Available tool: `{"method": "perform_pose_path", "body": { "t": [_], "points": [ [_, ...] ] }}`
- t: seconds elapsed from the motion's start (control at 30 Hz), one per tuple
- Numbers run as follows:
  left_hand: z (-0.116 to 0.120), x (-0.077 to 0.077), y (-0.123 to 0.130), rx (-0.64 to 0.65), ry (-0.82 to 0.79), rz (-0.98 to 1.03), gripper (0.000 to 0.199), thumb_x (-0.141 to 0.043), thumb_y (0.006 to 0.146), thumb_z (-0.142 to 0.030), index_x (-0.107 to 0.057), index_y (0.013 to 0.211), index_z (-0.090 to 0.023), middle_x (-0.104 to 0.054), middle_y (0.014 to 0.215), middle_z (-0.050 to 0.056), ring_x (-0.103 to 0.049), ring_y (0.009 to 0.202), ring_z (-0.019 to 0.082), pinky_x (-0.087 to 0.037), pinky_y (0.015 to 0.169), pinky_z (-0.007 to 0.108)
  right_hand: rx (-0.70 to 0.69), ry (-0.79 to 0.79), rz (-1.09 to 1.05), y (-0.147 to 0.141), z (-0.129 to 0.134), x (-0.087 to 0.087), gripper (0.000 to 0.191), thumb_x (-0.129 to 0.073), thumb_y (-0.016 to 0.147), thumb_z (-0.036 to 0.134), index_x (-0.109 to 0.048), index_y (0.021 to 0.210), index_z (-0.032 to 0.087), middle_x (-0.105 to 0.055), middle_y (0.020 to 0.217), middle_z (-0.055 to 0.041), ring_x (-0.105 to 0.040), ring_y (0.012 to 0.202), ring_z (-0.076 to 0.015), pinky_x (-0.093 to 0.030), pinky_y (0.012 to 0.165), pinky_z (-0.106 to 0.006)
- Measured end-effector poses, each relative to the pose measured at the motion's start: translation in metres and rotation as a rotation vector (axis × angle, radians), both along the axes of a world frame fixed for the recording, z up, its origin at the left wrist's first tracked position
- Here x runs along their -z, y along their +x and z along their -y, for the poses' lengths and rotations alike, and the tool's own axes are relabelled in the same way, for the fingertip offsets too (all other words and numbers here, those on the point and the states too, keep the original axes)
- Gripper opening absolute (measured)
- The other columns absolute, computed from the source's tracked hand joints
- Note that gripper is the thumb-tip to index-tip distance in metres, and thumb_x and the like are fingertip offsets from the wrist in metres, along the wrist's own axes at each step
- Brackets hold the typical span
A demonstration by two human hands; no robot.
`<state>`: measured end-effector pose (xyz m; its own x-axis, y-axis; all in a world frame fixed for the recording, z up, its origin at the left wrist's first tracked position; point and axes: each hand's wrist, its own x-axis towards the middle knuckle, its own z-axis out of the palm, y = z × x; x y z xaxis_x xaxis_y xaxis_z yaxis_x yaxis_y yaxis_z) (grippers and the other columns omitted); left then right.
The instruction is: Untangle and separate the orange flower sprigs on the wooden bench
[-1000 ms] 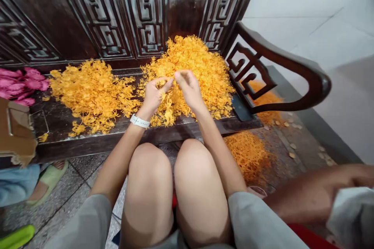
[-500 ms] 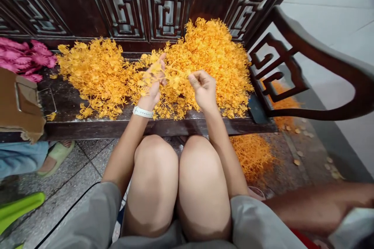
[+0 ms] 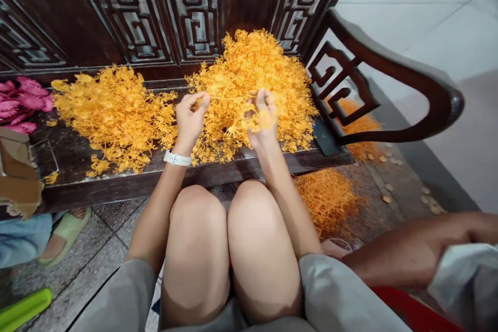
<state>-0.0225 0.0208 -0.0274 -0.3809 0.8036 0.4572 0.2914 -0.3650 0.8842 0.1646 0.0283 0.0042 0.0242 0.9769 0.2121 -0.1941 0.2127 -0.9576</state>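
Note:
In my right hand (image 3: 265, 127) is a yellow artificial flower sprig (image 3: 252, 120), its blossoms blurred by motion and hanging over the palm and fingers. My left hand (image 3: 190, 118), with a white watch (image 3: 177, 158) at its wrist, is closed in a pinch. A thin yellow stem seems to run across from its fingertips to the right hand. Both hands are held above the front of the bench, before a large heap of yellow artificial flowers (image 3: 268, 65). A second heap of the same flowers (image 3: 112, 114) lies to the left of my left hand.
Pink artificial flowers (image 3: 29, 101) and a torn cardboard box (image 3: 17, 171) are at the bench's left end. A dark phone-like slab (image 3: 327, 139) lies by the curved wooden armrest (image 3: 424, 72). Orange strands (image 3: 327, 199) are piled on the floor. Another person's leg (image 3: 408, 249) is at right.
The flower sprig that lay across my left hand now hangs at my right hand. My left fingers went from spread to pinched. The hands moved apart, and the view turned slightly right.

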Motion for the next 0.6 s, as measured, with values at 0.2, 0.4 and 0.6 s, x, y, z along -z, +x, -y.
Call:
{"method": "perform_pose_path", "body": {
  "t": [0.2, 0.4, 0.6],
  "points": [
    [0.02, -0.028, 0.008, -0.089, 0.044, -0.373, 0.039, -0.064, 0.099, -0.047, -0.074, 0.127, -0.022, -0.067, 0.135, 0.014, -0.056, 0.133, 0.03, -0.034, 0.123, 0.05, -0.096, -0.075, -0.027, -0.005, 0.009, -0.003, 0.052, -0.067, 0.087, 0.078, -0.066, 0.095, 0.026, -0.057, 0.086, -0.0023, -0.049, 0.07, -0.0138, -0.041, 0.057, -0.027],
    [0.027, -0.022, 0.025, 0.342, -0.167, -0.339, 0.042, -0.064, 0.096, -0.057, -0.072, 0.115, -0.021, -0.076, 0.1, 0.006, -0.069, 0.092, 0.024, -0.054, 0.086, 0.035, -0.252, -0.051, -0.113, -0.011, 0.009, 0.01, 0.053, -0.076, 0.072, 0.08, -0.07, 0.086, 0.03, -0.061, 0.082, 0.0035, -0.051, 0.077, -0.0172, -0.046, 0.071, -0.034],
    [0.023, -0.007, 0.019, 0.274, -0.221, -0.335, 0.028, -0.074, 0.088, -0.052, -0.076, 0.091, -0.024, -0.068, 0.073, -0.001, -0.058, 0.065, 0.02, -0.046, 0.064, 0.032, -0.04, -0.102, -0.253, -0.013, -0.006, 0.027, 0.048, -0.088, 0.048, 0.076, -0.071, 0.067, 0.035, -0.065, 0.081, 0.0086, -0.059, 0.097, -0.0234, -0.05, 0.101, -0.041]
  ]
}}
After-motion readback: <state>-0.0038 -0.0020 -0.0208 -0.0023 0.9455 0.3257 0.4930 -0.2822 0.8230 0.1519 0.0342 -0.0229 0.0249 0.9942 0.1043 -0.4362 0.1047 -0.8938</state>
